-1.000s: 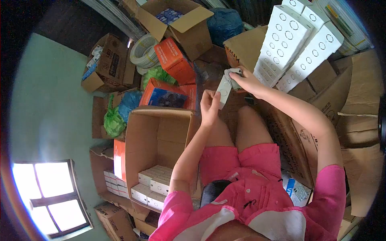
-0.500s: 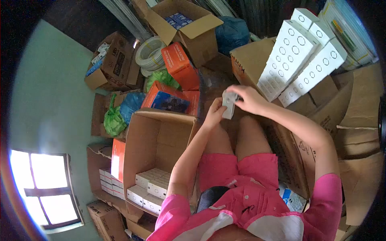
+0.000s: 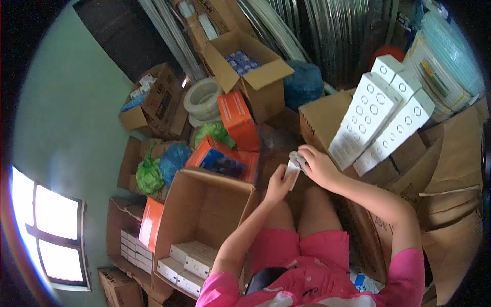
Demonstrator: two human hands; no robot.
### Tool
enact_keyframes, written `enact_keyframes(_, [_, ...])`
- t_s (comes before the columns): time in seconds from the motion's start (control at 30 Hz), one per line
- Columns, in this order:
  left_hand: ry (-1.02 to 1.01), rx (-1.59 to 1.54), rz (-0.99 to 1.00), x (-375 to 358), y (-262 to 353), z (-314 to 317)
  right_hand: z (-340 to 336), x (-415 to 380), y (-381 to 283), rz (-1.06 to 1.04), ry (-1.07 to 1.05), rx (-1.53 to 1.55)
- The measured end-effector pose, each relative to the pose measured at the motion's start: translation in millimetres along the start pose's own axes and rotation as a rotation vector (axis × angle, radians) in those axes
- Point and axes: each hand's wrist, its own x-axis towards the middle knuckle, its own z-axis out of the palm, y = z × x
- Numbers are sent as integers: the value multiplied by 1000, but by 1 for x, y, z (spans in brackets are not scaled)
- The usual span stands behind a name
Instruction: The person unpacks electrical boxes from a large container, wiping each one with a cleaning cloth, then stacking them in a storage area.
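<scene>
White box, one, slim: was held near the knees, grasped by the left hand. Right hand: curled round a grey cloth-like piece at its far end. Ring-marked white cartons: stood stacked rightward.

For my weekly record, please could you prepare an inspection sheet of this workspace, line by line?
Surface: no worktable seen; work held near the knees.
Job's things: small white box; greyish item, probably cloth, at its upper end.
Clutter: stacked white boxes at right; open carton holding similar boxes; orange boxes; green bag.
Hands: left hand grips the small white box; right hand holds the greyish item.
Cables: pale coil, tubing or cable, cannot tell.
Surroundings: green wall, bright window.
</scene>
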Motion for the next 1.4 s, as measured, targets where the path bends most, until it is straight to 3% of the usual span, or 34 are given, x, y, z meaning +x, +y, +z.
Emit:
enact_keyframes(0.27, [52, 48, 72, -14, 7, 4, -16, 8, -8, -50, -205, 149])
enact_keyframes(0.37, [37, 34, 120, -5, 10, 3, -14, 11, 6, -63, -123, 168])
enact_keyframes(0.47, [21, -26, 96, -8, 18, 6, -16, 14, 14, 58, -130, 282])
enact_keyframes(0.6, [20, -36, 69, -8, 21, 3, -17, 12, -8, -33, -107, 255])
enact_keyframes(0.67, [16, -27, 72, -8, 20, -1, -25, 15, -9, 82, -155, 366])
enact_keyframes(0.93, [89, -122, 136, 0, 0, 3, -13, 7, -3, -56, -138, 297])
enact_keyframes(0.97, [70, -139, 70, -2, 5, 2, -12, 6, -3, -57, -117, 273])
enact_keyframes(1.03, [123, -95, 182, 4, -5, 0, -6, 10, -1, -83, -35, 269])
enact_keyframes(1.07, [138, -80, 236, 6, -11, 0, -8, 12, -1, -69, -2, 282])
enact_keyframes(1.13, [89, -122, 120, 4, 1, -4, -11, 13, -1, 68, 1, 336])
enact_keyframes(1.2, [65, -51, 141, 3, 4, -4, -10, 12, 5, 141, 26, 374])
enact_keyframes(1.27, [71, 96, 270, -2, 14, -3, -16, 13, 9, 265, -19, 344])
enact_keyframes(1.4, [97, 272, 361, -6, 22, -3, -15, 14, 1, -33, 9, 328])
